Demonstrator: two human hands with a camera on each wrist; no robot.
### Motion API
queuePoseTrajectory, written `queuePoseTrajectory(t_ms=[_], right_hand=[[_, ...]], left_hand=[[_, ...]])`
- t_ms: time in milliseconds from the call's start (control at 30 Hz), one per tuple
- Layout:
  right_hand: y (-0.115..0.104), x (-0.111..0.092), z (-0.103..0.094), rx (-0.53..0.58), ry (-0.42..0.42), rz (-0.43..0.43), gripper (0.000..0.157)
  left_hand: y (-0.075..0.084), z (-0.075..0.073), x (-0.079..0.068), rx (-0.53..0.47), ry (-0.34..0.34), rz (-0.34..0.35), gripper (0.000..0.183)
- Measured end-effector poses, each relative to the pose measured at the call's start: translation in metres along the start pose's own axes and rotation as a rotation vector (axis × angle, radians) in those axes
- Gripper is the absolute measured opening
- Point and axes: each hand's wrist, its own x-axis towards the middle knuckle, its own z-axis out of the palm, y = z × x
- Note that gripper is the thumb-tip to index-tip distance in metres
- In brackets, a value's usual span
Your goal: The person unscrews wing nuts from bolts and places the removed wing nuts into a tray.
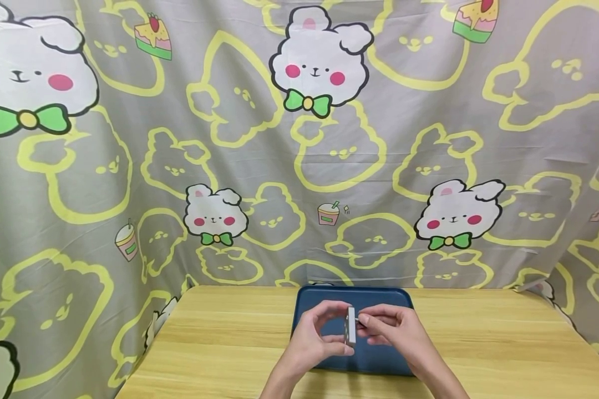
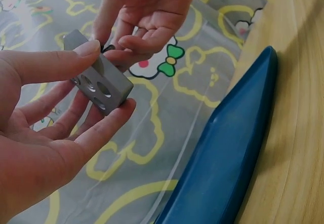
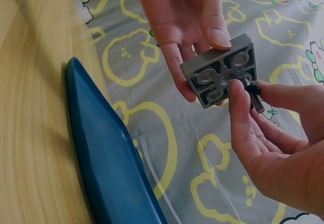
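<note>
1. The gray block (image 1: 351, 327) is held in the air above the blue tray (image 1: 374, 360), which lies on the wooden desk (image 1: 219, 338).
2. In the head view the block stands edge-on, its long axis close to vertical, its broad faces turned left and right.
3. The face toward the right hand (image 1: 399, 327) shows ribbed recesses; the opposite face has round holes.
4. The left hand (image 1: 306, 339) has its grip parted by the block's width, thumb and fingers pinching opposite edges.
5. The right hand's grip is nearly closed, thumb and fingers pinching a threaded screw (image 3: 257, 104) by a black part.
6. The screw's long axis runs roughly level, one end toward the ribbed face; I cannot tell whether it enters the block.
</note>
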Motion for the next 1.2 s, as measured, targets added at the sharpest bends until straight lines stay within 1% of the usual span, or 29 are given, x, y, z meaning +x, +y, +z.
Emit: queuePoseTrajectory(t_ms=[200, 300, 467, 600, 700, 800, 900, 967, 1067, 1200], right_hand=[[-0.001, -0.001, -0.001, 0.013, -0.015, -0.006, 0.038], [-0.001, -0.001, 0.0, 0.003, -0.006, -0.019, 0.036], [0.002, -0.001, 0.002, -0.056, 0.031, -0.088, 0.036], [0.002, -0.002, 0.007, -0.131, 0.064, -0.184, 0.031], [0.0, -0.004, 0.011, -0.189, 0.115, -0.259, 0.023], [0.0, -0.006, 0.015, -0.251, 0.173, -0.337, 0.015], [0.001, -0.007, 0.019, -0.305, 0.225, -0.413, 0.013], [0.002, -0.007, 0.02, -0.333, 0.246, -0.469, 0.013], [0.004, -0.007, 0.022, -0.342, 0.252, -0.549, 0.016], [0.007, -0.005, 0.022, -0.326, 0.223, -0.657, 0.019]], left_hand=[[0.0, 0.0, -0.001, 0.007, -0.004, -0.002, 0.062], [-0.001, 0.0, 0.0, 0.011, -0.008, 0.005, 0.062], [-0.003, -0.001, 0.0, 0.008, -0.011, 0.012, 0.063], [-0.002, -0.002, 0.0, -0.013, 0.002, -0.009, 0.06], [-0.001, -0.003, 0.0, -0.047, 0.007, -0.027, 0.059], [0.0, -0.004, -0.001, -0.077, 0.002, -0.032, 0.059], [0.0, -0.005, -0.001, -0.098, -0.008, -0.028, 0.059], [0.0, -0.006, -0.001, -0.104, -0.01, -0.025, 0.059], [0.0, -0.007, -0.001, -0.111, -0.013, -0.027, 0.059], [0.0, -0.009, -0.001, -0.114, -0.017, -0.031, 0.06]])
